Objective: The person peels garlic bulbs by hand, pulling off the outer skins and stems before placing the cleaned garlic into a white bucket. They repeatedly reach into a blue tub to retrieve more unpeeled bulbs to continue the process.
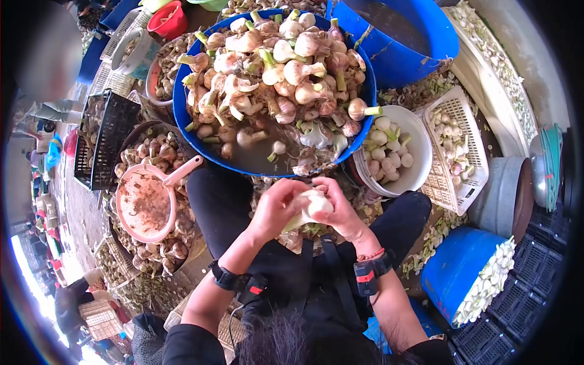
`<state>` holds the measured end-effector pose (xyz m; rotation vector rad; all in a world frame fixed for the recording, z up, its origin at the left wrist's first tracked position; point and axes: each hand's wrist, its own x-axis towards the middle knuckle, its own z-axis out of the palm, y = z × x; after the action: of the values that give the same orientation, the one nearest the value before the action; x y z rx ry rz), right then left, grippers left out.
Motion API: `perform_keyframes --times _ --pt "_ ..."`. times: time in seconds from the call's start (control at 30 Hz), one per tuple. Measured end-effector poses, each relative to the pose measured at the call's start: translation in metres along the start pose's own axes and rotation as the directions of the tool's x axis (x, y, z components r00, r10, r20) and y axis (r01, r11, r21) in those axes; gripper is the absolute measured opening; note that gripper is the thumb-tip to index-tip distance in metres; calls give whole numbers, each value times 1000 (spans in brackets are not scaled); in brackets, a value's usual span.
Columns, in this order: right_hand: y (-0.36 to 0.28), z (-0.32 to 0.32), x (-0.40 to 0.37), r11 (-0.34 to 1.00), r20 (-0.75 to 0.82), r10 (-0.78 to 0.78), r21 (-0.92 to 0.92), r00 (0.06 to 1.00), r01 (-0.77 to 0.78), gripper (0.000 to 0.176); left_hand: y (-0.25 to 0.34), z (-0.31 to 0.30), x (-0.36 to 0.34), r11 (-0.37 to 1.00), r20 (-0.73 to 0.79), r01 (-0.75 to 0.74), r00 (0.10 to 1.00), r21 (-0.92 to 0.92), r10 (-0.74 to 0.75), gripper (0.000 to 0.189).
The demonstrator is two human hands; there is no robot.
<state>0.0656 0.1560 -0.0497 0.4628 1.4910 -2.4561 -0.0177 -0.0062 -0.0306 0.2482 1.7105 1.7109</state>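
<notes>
Between my two hands, over my lap, is a pale garlic bulb (pixel 319 205) with its whitish skin partly off. My left hand (pixel 277 210) is closed around its stem side, where a strip of pale stem or peel hangs down. The fingers of my right hand (pixel 342 213) are wrapped on the bulb's other side. Just beyond my hands stands a blue tub (pixel 255 170) heaped with unpeeled garlic (pixel 286 67), with murky water at its near side. To the right, a white bucket (pixel 420 143) holds peeled white bulbs (pixel 386 155).
At left lie a pink strainer (pixel 146 201) and a black crate (pixel 112 146). A cream basket (pixel 474 176), a metal bucket (pixel 496 194) and a tipped blue barrel (pixel 453 267) stand at right. Another blue tub (pixel 435 45) holds water. People are at far left.
</notes>
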Motion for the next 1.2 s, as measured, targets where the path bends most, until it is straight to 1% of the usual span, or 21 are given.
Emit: perform_keyframes --times 0.13,0.23,0.37,0.43,0.47,0.53,0.6,0.63,0.67,0.7,0.73,0.8,0.83,0.87,0.9,0.97,1.0,1.03,1.1,1.13,1.2 --pt "2 2 -2 993 -12 -85 -84 996 84 63 -8 2 4 976 -10 -88 996 201 91 13" --pt "-3 10 1 950 7 -233 -211 972 229 67 -30 1 14 916 -161 191 952 -354 -261 14" --pt "6 7 0 955 -94 -289 -100 953 279 69 9 6 4 771 25 323 928 -549 -371 24" --pt "8 8 6 941 -195 -338 -97 921 325 63 7 -3 5 840 79 360 929 -405 -360 25" --pt "10 7 9 886 -221 -414 -321 883 335 59 4 -6 7 890 140 379 925 -252 -354 26" --pt "0 4 6 560 25 -560 -725 828 401 65 -6 2 10 847 90 321 945 -423 -313 23" --pt "-4 12 2 316 224 -528 -843 819 435 69 -10 9 9 932 -16 177 981 -315 -191 21" --pt "14 11 12 584 47 -579 -673 814 454 67 -10 11 8 919 37 169 985 -356 -166 22" --pt "27 11 13 868 -251 -430 -379 867 320 58 -8 11 4 938 95 150 987 -312 -126 22" --pt "29 1 17 982 -392 -188 -60 901 179 58 -5 14 0 927 144 161 983 -339 -118 22" --pt "34 -18 21 958 -439 96 283 893 36 61 -4 17 -5 915 190 177 975 -363 -113 22" --pt "45 -66 27 779 -444 212 614 870 124 65 -6 4 -8 927 187 216 969 -306 -164 21" --pt "44 -100 30 666 -485 160 696 860 268 65 -13 -8 -5 980 254 165 949 114 -189 23" --pt "42 -128 31 526 -534 120 749 837 402 66 -18 -16 -4 860 304 59 922 507 -242 25" --pt "26 -138 24 452 -562 196 779 803 435 67 -14 -17 0 776 300 -21 929 631 -218 27" --pt "-14 -128 13 330 -579 387 814 717 478 75 -15 -26 27 661 241 -279 959 697 150 33" --pt "-18 -117 14 454 -630 435 770 643 448 74 -24 -28 50 713 67 -154 987 684 148 37" --pt "-4 -116 15 485 -573 371 791 731 373 70 -31 -34 72 586 -36 -66 987 808 160 41" --pt "15 -99 24 514 -454 311 819 835 254 56 -55 -45 117 271 -257 267 964 925 -71 54" --pt "17 -84 30 558 -400 292 809 868 185 47 -80 -56 136 219 -297 314 949 924 -107 53" --pt "13 -52 36 723 -420 292 685 859 89 33 -102 -80 156 259 -129 199 956 945 -264 45"
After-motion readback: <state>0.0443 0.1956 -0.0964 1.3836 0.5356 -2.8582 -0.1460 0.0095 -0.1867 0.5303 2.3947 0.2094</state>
